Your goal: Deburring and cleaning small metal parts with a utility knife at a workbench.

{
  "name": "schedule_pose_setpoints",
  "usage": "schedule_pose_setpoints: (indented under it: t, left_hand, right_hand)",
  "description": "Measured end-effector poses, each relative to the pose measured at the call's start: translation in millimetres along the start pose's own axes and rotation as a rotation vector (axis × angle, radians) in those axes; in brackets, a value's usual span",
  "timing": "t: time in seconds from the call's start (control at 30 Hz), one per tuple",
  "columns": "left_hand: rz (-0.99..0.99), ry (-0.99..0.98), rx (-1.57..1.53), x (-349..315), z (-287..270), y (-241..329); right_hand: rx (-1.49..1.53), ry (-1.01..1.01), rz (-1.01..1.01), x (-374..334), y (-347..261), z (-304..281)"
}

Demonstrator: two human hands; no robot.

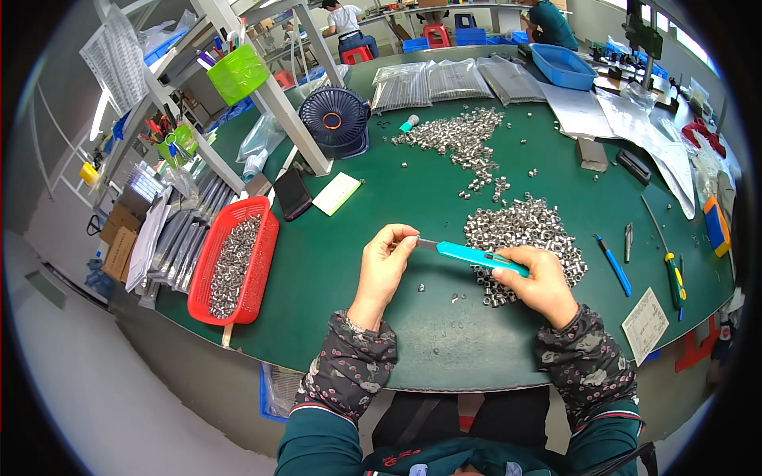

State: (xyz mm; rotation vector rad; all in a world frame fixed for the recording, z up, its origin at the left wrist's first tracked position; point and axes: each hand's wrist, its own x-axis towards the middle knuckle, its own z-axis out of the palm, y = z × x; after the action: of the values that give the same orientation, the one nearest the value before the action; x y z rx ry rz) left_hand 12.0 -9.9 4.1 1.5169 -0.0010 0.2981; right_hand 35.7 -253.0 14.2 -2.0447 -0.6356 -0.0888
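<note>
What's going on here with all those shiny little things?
The person's right hand holds a slim turquoise knife, pointing it toward the left hand; anything pinched there is too small to tell. Small silver metal pieces lie heaped on the green table, with more in a red plastic basket at the left.

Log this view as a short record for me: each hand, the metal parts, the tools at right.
Left hand: fingertips at the knife's blade; too small to tell whether they pinch a part
Right hand: holds the teal knife by its handle
Near pile: small metal parts, beside and beyond the knife
Far pile: similar parts, spread out
Red basket: more parts, left side
Right-side tools: blue-handled tool, screwdriver
</note>
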Motion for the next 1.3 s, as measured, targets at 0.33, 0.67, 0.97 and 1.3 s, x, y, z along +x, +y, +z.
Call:
schedule_pose_setpoints:
  t: [0.33,0.67,0.97,1.3]
  left_hand:
    - [-0.139,-0.014,-0.229,3,-6,-1]
    - [-0.116,-0.029,-0.17,2,-2,1]
    - [-0.129,0.064,-0.26,5,-7,-1]
    - [-0.17,0.081,-0.264,2,-4,3]
  right_hand:
    - [-0.291,0.235,-0.226,-1,-12,-1]
    - [-0.075,0.031,-0.099,0,-1,-1]
    - [-0.148,0.387,-0.267,3,-9,-2]
    - [-0.144,0.311,-0.218,2,-7,1]
